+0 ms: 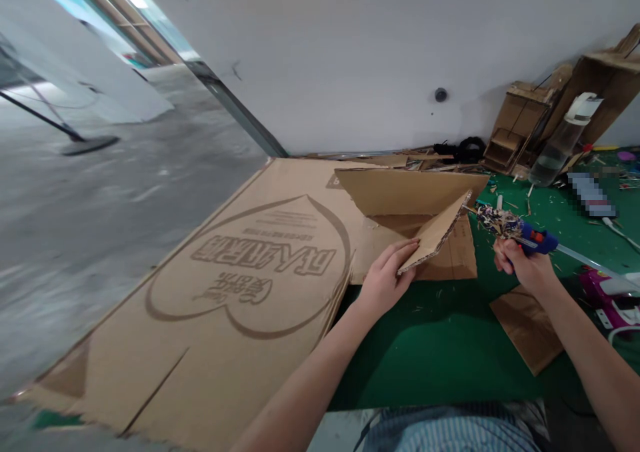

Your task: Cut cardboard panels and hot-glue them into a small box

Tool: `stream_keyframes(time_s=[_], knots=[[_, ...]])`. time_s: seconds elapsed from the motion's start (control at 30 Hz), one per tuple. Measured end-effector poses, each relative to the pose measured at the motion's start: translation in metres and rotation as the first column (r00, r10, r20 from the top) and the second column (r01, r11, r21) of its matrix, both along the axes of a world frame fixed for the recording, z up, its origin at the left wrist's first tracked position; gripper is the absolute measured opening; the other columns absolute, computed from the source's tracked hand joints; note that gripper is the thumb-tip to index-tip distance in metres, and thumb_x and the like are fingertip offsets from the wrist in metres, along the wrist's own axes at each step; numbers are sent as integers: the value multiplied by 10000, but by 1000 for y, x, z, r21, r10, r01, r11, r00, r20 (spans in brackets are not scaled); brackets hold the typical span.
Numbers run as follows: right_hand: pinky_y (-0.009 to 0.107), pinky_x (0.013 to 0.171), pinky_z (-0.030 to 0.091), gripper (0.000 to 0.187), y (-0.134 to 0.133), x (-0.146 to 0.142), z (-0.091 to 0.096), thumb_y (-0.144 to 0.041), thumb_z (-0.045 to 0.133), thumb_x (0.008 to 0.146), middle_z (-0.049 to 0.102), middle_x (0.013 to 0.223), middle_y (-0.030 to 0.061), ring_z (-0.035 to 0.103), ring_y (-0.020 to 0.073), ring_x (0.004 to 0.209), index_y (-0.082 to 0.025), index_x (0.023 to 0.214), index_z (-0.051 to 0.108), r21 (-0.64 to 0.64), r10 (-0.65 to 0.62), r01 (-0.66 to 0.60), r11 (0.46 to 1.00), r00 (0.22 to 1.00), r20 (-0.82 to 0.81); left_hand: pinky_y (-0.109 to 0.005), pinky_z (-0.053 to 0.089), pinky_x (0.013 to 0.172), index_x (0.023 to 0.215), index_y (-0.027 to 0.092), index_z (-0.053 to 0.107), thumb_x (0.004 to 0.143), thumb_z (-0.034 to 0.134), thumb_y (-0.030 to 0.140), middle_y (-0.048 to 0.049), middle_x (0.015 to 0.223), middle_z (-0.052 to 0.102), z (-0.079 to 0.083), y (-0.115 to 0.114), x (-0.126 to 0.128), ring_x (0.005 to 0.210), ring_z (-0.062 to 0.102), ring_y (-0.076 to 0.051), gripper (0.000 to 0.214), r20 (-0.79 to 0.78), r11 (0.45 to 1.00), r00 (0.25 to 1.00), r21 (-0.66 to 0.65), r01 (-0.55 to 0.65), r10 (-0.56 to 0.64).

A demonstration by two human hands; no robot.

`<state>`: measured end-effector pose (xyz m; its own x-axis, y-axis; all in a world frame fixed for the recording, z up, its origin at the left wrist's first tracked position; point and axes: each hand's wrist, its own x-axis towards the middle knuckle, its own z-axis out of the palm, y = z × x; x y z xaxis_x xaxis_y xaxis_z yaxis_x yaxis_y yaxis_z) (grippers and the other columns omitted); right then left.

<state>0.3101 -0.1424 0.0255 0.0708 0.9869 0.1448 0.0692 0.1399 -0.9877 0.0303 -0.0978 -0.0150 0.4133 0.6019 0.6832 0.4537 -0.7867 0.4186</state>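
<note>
My left hand point(389, 275) is closed on the near panel of a folded cardboard piece point(437, 232), thumb and fingers on either side of its lower edge. The piece stands on the table with a tall panel at the back and a flat base below. In my right hand point(523, 262) is a blue hot glue gun point(537, 237), a clear glue stick running out of its rear. Scraps and strings cling around the gun's front. Its nozzle points left and is at or very near the raised panel's upper right edge; whether it touches I cannot tell.
A large printed cardboard sheet point(265, 265) covers the green table's point(425, 345) left side. A loose cardboard piece point(529, 329) lies below my right hand. To the right are a magenta device point(600, 295), a phone point(591, 194), a clear bottle point(560, 145) and cardboard constructions point(517, 122).
</note>
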Motion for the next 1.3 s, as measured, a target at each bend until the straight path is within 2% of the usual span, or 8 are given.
stream_keyframes(time_s=[0.43,0.57,0.8,0.9,1.0,1.1,1.3], knots=[[309,488,447,504,-2,-1,-3,-655,650,787,435,473,-37,415,110,425,-226,596,466,-20,53,-54,998,998,-30,-360,568,953,1282,232,525,896,544,110,-88,1239,667,0,0,0,1131,653,-209,405,-2,999,1000,-13,-31,31],[310,487,448,510,-1,-6,-1,-697,618,782,464,487,-33,415,107,414,-218,634,527,-13,30,-31,999,999,-36,-356,566,953,1277,228,531,893,547,106,-86,1238,670,-1,0,0,1125,656,-206,403,4,999,999,-17,-34,34],[309,503,477,479,12,-8,13,-672,610,807,536,508,-7,488,130,449,-206,693,595,15,77,-76,997,996,-40,-333,569,933,1249,222,547,887,543,103,-89,1215,683,0,1,1,1086,675,-200,382,13,998,998,4,-58,58],[296,495,479,460,25,-6,22,-652,605,826,545,529,-12,452,107,429,-208,707,602,32,142,-140,990,988,-65,-326,570,927,1235,218,553,888,542,101,-89,1201,690,2,0,2,1070,681,-196,367,16,998,998,10,-61,61],[273,444,460,445,36,-6,27,-644,651,795,603,644,-8,383,62,389,-204,754,605,57,172,-165,985,973,-153,-314,575,908,1222,216,561,893,534,108,-87,1184,697,4,-1,3,1046,690,-192,347,9,997,997,0,-79,79],[253,411,440,446,39,-6,24,-637,669,784,608,683,-8,360,43,380,-196,755,607,72,180,-168,983,960,-215,-303,582,882,1194,207,577,902,529,126,-86,1139,714,7,-2,4,1005,703,-192,307,12,993,993,-15,-113,114],[244,419,435,438,33,-6,11,-625,657,802,564,682,-19,369,45,409,-192,764,609,60,127,-117,991,972,-197,-279,579,874,1170,203,587,892,550,118,-78,1130,720,9,-4,6,987,709,-183,294,53,991,990,17,-129,128]])
